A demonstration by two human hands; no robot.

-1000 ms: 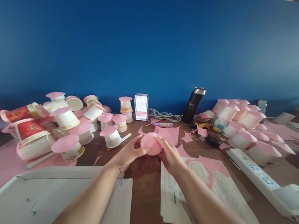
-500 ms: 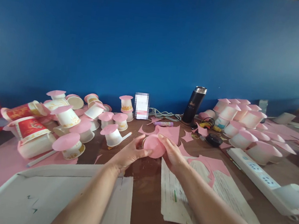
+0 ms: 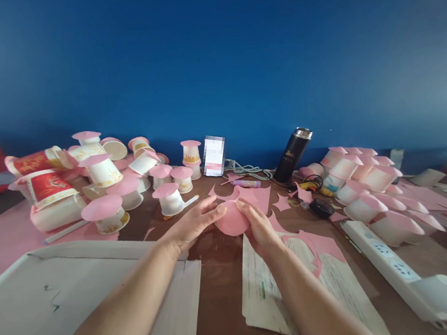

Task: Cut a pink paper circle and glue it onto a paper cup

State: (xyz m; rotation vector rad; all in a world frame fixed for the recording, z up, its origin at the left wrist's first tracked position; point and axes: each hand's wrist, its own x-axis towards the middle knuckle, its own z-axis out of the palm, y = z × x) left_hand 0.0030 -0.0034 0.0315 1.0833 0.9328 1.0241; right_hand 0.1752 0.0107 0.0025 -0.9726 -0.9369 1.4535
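Observation:
A pink paper disc (image 3: pixel 232 220) is held between both hands over the brown table. My left hand (image 3: pixel 197 220) grips its left edge, with the thumb on top. On the right side, my right hand (image 3: pixel 257 226) has its thumb near the disc's upper edge and its fingers around the side. Whether a cup is under the disc is hidden. Behind the hands lie a cut pink sheet (image 3: pixel 256 197) and a purple glue stick (image 3: pixel 246 183). Left of them, a white cup topped with a pink disc (image 3: pixel 169 200) stands beside a small white stick.
Several disc-topped cups (image 3: pixel 104 171) crowd the left, more cups (image 3: pixel 364 205) the right. A black flask (image 3: pixel 292 155), phone (image 3: pixel 214 157) and cables stand by the blue wall. A power strip (image 3: pixel 383 255) and printed papers (image 3: pixel 273 297) lie right, a white board (image 3: pixel 112 289) front left.
The left thumb has shifted up along the disc's edge. Both hands still hold the disc in nearly the same place. The camera view has moved slightly.

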